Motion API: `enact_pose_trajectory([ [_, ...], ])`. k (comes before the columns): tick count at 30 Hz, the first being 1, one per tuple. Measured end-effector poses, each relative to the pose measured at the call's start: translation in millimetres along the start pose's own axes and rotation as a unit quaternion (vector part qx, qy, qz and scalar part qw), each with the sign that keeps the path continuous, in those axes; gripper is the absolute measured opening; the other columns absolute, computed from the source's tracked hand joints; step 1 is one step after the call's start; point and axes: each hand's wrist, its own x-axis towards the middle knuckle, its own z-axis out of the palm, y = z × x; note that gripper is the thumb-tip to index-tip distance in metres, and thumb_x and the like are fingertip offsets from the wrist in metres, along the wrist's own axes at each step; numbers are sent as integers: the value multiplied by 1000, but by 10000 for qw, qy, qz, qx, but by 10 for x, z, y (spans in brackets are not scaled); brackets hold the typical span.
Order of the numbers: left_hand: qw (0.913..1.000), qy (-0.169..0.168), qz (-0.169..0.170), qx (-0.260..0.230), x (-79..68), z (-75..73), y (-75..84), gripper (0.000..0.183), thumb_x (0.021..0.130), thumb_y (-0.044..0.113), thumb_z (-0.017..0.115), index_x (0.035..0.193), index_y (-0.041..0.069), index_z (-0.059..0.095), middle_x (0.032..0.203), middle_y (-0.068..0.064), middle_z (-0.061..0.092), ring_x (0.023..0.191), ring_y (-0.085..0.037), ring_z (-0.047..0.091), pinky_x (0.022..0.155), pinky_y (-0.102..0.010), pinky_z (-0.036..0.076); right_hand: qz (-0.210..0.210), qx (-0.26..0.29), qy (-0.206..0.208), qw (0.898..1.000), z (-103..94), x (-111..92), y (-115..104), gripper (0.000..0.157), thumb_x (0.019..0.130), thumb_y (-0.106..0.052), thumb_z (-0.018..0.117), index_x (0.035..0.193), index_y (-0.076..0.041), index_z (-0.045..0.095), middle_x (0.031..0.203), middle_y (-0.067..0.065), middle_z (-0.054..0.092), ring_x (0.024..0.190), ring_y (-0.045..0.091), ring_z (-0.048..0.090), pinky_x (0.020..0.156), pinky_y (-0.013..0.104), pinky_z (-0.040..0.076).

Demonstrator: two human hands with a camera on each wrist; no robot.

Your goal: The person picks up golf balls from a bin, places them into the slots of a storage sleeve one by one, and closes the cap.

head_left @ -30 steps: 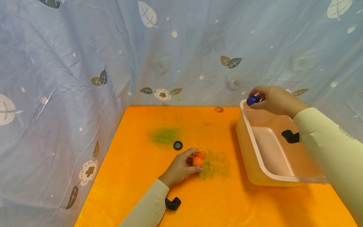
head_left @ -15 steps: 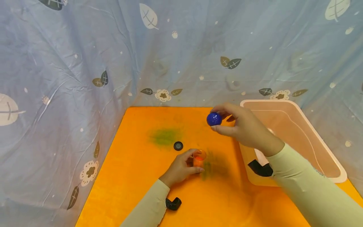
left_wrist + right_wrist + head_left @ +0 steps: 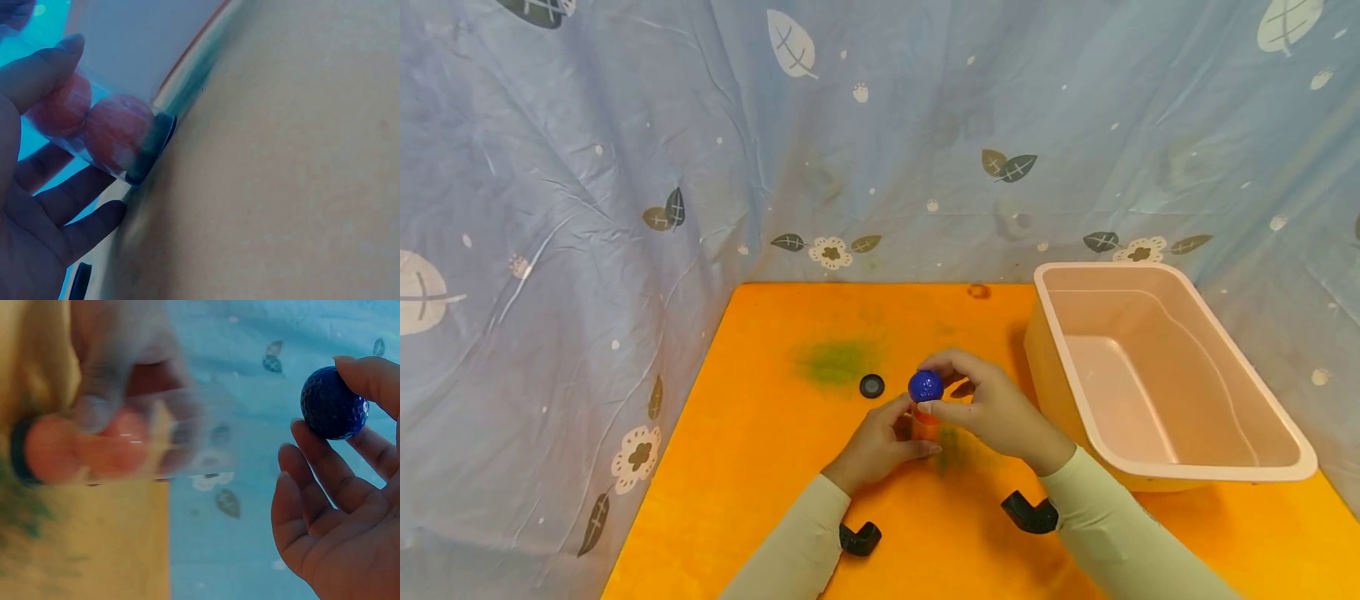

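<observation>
My left hand (image 3: 876, 446) grips an upright clear plastic tube (image 3: 926, 432) on the orange table. Two orange balls (image 3: 119, 130) lie stacked inside it, above a black base (image 3: 150, 149). Pinched between the fingertips of my right hand (image 3: 1000, 410) is a dimpled blue golf ball (image 3: 334, 403). In the head view the ball overlaps the tube's mouth; the right wrist view shows it a short way beyond the tube's open end. A black round cap (image 3: 872, 386) lies flat just behind my left hand.
A pink plastic bin (image 3: 1063, 367) stands at the right of the orange table (image 3: 775, 433). Patterned blue curtain (image 3: 887, 150) hangs behind and along the left. Black camera mounts (image 3: 1030, 512) stick out from both wrists.
My right hand has carried the blue golf ball leftward and down from over the bin to above the tube. My left hand keeps hold of the tube in the same place.
</observation>
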Motion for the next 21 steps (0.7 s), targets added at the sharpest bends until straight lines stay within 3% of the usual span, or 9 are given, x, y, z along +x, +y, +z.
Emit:
enact_pose_trajectory([
  [8, 9998, 28, 100, 159, 0, 3, 5, 46, 97, 22, 88, 135, 34, 65, 97, 5, 64, 83, -18, 63, 76, -33, 52, 2, -532, 234, 9983, 129, -86, 260, 38, 95, -13, 89, 129, -17, 72, 118, -11, 72, 107, 18, 64, 91, 55, 50],
  [15, 9999, 21, 10, 169, -3, 11, 8, 54, 98, 26, 88, 144, 39, 63, 112, 11, 69, 90, -18, 62, 80, -34, 50, -67, -556, 164, 9983, 179, -142, 353, 42, 94, -9, 89, 131, -16, 71, 121, -9, 69, 106, 17, 64, 89, 56, 54],
  [21, 9998, 144, 69, 145, -3, 8, 47, 56, 95, 21, 90, 143, 36, 65, 109, 10, 70, 91, -20, 63, 82, -34, 51, -103, -622, 28, 9980, 185, -160, 375, 38, 95, -10, 89, 129, -18, 73, 121, -7, 68, 104, 17, 65, 85, 47, 55],
])
